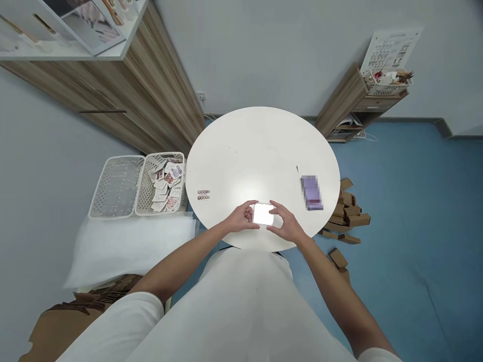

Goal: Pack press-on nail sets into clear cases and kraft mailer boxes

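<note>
Between my two hands is a small flat rectangular piece [263,214], bright white with glare and with rounded corners; its exact kind I cannot make out. My left hand [242,217] grips its left side, finger on the far edge and thumb at the near edge. On the opposite side, my right hand [286,221] holds the right edge the same way. It is over the near part of a white oval table [260,136]. Two short rows of small reddish-brown pieces [203,194] lie to the left of my hands. A pixelated purple rectangular object [312,192] lies to the right.
Left of the table, a white basket [141,201] holds printed cards and packets, beside another basket [92,201] with clear items. White sheets [132,246] lie in front. Small cardboard boxes [349,211] are piled on the floor at right. Wooden cabinets [162,85] stand at the back left.
</note>
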Demonstrator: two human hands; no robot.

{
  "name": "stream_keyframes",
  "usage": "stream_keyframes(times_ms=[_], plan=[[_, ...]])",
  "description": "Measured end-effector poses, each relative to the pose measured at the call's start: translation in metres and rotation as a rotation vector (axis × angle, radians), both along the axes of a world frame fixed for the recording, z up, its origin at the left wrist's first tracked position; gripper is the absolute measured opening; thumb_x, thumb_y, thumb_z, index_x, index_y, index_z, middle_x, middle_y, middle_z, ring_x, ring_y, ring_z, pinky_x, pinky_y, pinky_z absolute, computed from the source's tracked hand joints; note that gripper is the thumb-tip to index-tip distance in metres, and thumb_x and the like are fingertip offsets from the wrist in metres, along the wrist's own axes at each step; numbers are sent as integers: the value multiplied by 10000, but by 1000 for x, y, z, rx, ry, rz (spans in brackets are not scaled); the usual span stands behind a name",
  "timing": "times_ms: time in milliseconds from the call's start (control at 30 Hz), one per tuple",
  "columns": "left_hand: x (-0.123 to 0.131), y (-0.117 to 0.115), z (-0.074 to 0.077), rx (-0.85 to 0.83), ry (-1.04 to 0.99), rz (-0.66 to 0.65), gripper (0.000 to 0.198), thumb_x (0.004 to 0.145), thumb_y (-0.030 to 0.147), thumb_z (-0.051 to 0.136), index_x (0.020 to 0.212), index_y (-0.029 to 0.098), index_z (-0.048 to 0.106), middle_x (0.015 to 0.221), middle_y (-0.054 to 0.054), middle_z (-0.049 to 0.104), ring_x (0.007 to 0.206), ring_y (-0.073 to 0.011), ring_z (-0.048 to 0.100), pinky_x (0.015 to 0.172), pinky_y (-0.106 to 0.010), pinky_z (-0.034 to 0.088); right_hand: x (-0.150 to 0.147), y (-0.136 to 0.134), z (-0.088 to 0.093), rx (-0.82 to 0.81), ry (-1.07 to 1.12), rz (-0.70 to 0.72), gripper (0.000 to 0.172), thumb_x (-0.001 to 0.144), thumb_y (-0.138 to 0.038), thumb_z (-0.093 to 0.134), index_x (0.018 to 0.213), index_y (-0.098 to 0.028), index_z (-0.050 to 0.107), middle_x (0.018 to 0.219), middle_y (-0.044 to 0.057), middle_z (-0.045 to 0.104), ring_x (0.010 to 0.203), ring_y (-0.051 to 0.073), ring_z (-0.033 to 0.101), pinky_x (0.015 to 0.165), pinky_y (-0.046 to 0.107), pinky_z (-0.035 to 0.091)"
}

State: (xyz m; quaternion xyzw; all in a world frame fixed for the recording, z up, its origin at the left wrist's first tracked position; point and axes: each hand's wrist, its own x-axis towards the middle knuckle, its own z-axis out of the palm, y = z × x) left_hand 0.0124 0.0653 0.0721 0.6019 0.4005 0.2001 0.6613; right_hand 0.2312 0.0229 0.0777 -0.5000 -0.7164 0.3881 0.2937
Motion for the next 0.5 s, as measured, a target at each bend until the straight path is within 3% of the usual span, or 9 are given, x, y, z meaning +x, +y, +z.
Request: stream_keyframes(times_ms=[500], plan=[[2,-1,6,7,8,21,791,547,305,764,1241,225,391,719,45,479,610,-83,503,621,-257,424,-9,-7,-7,-49,191,-127,440,603,-271,691,1004,-209,523,1286,129,437,1163,255,447,863,398,467]])
